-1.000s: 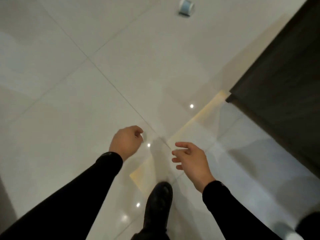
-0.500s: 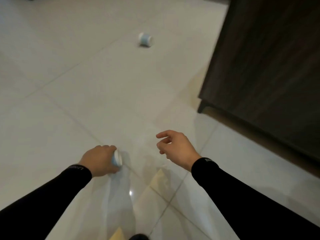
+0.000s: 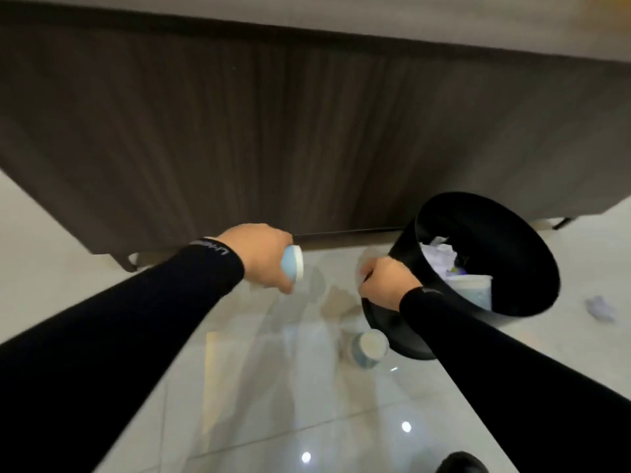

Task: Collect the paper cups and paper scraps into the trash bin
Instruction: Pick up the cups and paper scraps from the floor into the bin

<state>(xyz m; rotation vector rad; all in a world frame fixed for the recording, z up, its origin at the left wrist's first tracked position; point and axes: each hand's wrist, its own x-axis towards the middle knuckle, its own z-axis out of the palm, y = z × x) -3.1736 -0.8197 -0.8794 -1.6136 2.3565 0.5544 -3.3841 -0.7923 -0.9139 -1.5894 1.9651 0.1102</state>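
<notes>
A dark wood-grain cabinet fills the upper view, standing on short feet over a glossy tiled floor. The black trash bin is seen just in front of it, tipped so that its mouth faces the person, probably to make dropping things in easier. Its near rim is gripped by the right hand, fingers curled over the edge, which seems to hold the tilt. Crumpled paper and a cup already lie inside. The left hand is closed round a blue paper cup, carried on its side near the bin but not yet over the opening. A second cup lies on the floor just beside the bin's base, and a paper scrap is left on the floor to the bin's right, so collection is judged unfinished.
</notes>
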